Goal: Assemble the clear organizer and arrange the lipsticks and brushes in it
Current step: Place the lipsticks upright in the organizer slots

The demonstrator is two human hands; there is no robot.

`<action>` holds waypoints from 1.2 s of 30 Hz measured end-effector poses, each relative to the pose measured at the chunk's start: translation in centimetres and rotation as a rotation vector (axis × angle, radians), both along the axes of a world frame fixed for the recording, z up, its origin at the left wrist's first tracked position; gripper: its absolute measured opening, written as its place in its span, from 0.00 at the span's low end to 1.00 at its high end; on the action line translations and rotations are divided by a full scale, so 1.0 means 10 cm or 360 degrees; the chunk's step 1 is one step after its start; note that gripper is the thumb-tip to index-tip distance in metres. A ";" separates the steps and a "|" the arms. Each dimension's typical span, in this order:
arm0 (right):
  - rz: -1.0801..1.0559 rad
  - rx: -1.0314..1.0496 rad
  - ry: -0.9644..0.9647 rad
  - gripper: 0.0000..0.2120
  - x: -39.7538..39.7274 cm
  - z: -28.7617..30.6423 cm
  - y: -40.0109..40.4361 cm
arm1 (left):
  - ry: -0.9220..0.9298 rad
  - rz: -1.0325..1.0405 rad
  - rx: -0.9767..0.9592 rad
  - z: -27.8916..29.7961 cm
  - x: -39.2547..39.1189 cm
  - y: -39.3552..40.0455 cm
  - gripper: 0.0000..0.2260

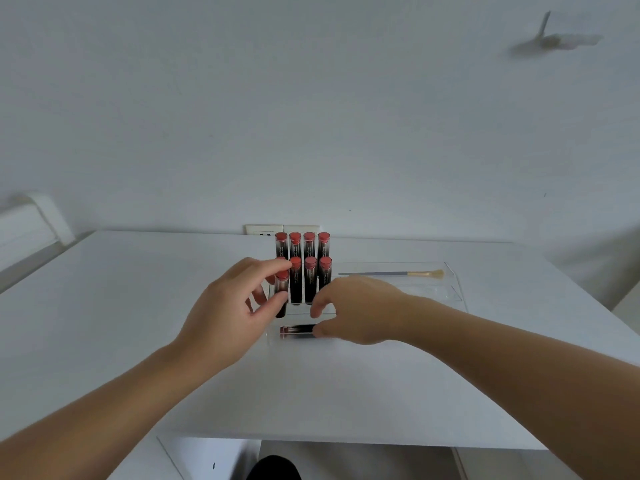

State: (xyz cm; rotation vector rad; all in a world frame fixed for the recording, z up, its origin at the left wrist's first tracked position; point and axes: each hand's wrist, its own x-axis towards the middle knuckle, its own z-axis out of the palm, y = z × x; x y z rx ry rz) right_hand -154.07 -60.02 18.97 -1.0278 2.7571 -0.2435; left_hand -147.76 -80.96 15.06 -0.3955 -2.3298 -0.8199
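**Eight lipsticks seated, a ninth going in**

Eight red-capped lipsticks (303,261) stood upright in the back two rows of the clear organizer (450,271) on the white table (138,306). The left hand (228,306) pinched a ninth lipstick (282,292) between thumb and fingers, upright at the front-left slot. The right hand (353,310) curled over a lying lipstick (297,330), seemingly gripping its end. A brush (391,273) lay in the side tray. Next, likely: seat the ninth squarely, then stand the lying one beside it.
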 end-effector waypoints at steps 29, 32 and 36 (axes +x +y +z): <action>-0.0144 -0.0093 -0.0085 0.12 0.06 -0.11 -0.26 | 0.0096 -0.0159 0.0017 -0.32 -0.05 -0.08 0.19; -0.0200 -0.0184 -0.0075 0.10 0.04 -0.15 -0.25 | 0.0089 -0.0162 0.0018 -0.31 -0.03 -0.07 0.17; -0.0239 -0.0258 -0.0122 0.11 0.03 -0.19 -0.23 | 0.0063 -0.0115 0.0008 -0.31 -0.03 -0.06 0.22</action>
